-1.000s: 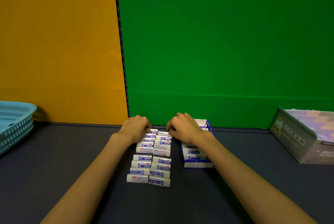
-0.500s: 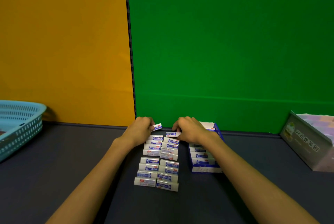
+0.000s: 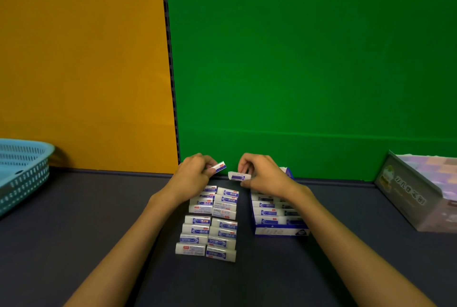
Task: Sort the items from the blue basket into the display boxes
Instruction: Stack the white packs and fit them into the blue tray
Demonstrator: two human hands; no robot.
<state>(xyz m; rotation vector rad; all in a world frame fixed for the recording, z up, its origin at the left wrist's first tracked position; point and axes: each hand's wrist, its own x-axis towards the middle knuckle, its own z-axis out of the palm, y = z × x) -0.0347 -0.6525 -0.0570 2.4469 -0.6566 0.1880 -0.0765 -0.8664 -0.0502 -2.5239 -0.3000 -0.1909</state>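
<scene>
Above the far end of the loose rows, the left hand (image 3: 195,173) pinches one small eraser pack (image 3: 219,167) between curled fingertips, and the right hand (image 3: 262,175) pinches a second pack (image 3: 237,177) the same way, both lifted off the worktop (image 3: 74,232). Judging by this, the step is moving packs from the two rows (image 3: 210,222) into the blue display box (image 3: 279,217) just to the right, already partly filled. Next each pack needs turning to match those rows and slotting in. The blue basket (image 3: 24,173) sits well apart at far left.
</scene>
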